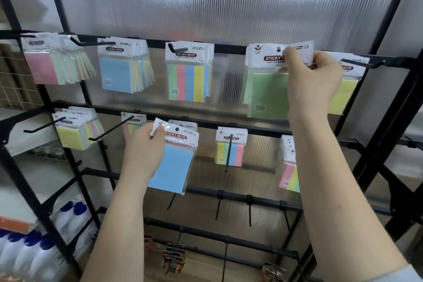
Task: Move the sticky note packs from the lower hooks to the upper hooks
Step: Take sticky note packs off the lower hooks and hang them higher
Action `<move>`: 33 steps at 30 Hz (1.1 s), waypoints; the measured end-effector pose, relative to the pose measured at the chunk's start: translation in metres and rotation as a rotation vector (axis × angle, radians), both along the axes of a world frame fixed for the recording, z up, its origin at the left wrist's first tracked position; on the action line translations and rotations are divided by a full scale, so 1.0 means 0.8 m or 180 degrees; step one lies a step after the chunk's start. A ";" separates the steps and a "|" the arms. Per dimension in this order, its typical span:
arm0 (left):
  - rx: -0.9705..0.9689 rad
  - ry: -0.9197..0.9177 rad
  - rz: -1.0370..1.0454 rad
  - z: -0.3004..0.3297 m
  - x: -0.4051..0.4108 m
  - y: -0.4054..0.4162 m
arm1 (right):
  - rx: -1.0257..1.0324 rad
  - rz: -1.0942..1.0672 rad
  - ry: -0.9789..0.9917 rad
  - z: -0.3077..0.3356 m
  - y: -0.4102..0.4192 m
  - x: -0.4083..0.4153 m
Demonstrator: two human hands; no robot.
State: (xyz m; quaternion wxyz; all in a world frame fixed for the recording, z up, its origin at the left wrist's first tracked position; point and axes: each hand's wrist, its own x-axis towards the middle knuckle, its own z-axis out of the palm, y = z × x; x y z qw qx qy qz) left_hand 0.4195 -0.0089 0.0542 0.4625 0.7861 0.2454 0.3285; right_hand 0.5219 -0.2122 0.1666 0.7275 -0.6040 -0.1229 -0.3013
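My right hand grips the white header of a green sticky note pack up at the top rail; its hang hole sits level with that rail. My left hand pinches the header corner of a blue sticky note pack in front of the lower rail, tilted. The upper hooks carry pink, blue, striped and yellow packs. On the lower hooks hang yellow, striped and pink-yellow packs.
Long black hooks jut forward from the lower rail at the left. A third rail below carries bare hooks. White bottles with blue caps stand at bottom left, and small brown packs hang low in the middle.
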 end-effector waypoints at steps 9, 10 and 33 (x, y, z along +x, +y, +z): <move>-0.0048 0.0022 0.0169 0.005 -0.013 -0.006 | -0.0233 0.0006 0.0095 -0.013 0.005 0.033; -0.0048 0.0017 0.0195 0.006 -0.015 -0.007 | -0.0244 -0.0018 0.0118 -0.014 0.007 0.041; -0.0420 -0.0084 0.0844 -0.005 -0.061 -0.053 | -0.0729 -0.0005 0.0179 -0.074 0.039 0.063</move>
